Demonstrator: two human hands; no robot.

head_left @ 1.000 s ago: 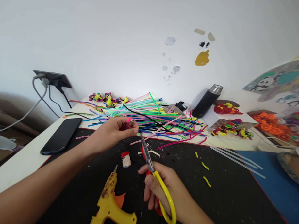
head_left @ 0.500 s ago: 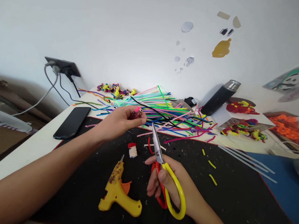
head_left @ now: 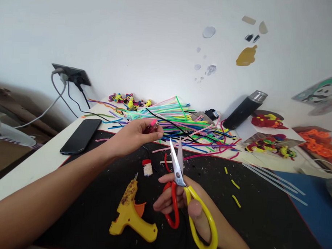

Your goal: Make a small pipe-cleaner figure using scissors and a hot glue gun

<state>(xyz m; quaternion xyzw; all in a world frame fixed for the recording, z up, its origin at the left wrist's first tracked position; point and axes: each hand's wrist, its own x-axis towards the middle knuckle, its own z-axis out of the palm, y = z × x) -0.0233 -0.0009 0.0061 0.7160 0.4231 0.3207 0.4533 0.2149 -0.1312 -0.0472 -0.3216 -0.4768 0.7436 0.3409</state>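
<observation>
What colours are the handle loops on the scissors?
One red loop and one yellow loop, best seen in the head view.

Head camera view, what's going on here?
A person's right hand holds scissors with red and yellow handles, the blades parted. The left hand pinches a small dark piece with a bright pink tip, mostly hidden by the fingers. A yellow hot-glue gun lies on the black mat, and colourful pipe cleaners are heaped behind the hands.

No text is legible; faint marks on the scissors are too small.
</observation>
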